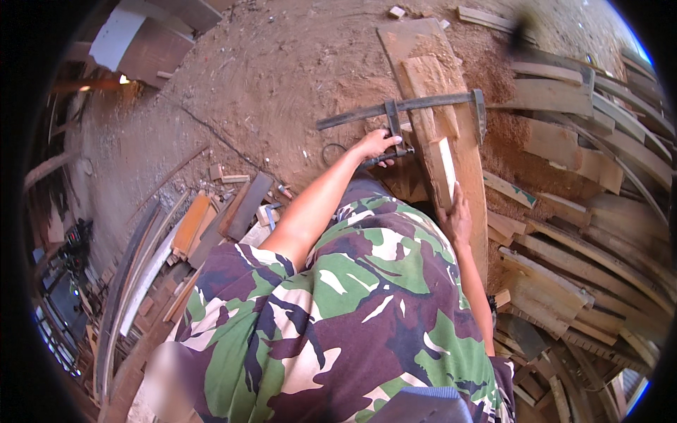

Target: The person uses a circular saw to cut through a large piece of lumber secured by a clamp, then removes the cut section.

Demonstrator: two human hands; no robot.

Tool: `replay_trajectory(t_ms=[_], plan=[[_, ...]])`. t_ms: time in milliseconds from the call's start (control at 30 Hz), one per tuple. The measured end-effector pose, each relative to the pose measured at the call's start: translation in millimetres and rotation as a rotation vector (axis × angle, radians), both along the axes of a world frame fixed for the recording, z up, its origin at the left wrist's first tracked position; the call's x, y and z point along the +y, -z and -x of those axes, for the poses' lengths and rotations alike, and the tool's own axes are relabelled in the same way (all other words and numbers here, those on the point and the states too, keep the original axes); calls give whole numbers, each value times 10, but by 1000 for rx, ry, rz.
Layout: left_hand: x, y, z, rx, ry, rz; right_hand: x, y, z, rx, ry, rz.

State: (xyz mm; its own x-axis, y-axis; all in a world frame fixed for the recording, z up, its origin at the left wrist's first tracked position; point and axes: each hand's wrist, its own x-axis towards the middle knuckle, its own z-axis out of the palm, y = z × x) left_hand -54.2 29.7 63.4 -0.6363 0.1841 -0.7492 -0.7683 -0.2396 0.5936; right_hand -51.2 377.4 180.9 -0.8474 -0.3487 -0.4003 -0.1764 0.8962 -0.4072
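A dark metal bar clamp (352, 116) lies across a long wooden plank (474, 204), its fixed jaw at the plank's right edge. My left hand (381, 146) is closed on the clamp, by the sliding jaw and the screw handle on the left. On the plank rests a narrower wooden piece (431, 106) under the clamp's bar, dusted with sawdust; a pale strip of bare wood shows along its near part. My right hand (457, 217) grips the near end of this piece, fingers pointing away from me. Some fingers of both hands are hidden.
Stacked boards and curved offcuts (564, 275) fill the right side. More wood scraps (190, 225) lie to my left, near a dark cable (218, 141) on the dirt floor (275, 77). Sawdust (518, 151) is heaped beside the plank.
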Motion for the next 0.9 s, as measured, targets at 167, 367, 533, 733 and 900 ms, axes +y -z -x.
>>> replay_trajectory(t_ms=[167,367,533,733,900], plan=[[-23,-131,-65,-4,-38,-15,-785,-514,544,-76,52,170],[30,-133,-40,26,-50,-4,-1472,-420,814,-158,-72,77],[18,-46,-77,17,-32,20,-1276,-541,964,-174,71,318],[-53,-45,-99,14,27,161,-1149,-1378,968,133,348,492],[-49,79,-120,25,40,189,-989,-1313,868,259,310,664]])
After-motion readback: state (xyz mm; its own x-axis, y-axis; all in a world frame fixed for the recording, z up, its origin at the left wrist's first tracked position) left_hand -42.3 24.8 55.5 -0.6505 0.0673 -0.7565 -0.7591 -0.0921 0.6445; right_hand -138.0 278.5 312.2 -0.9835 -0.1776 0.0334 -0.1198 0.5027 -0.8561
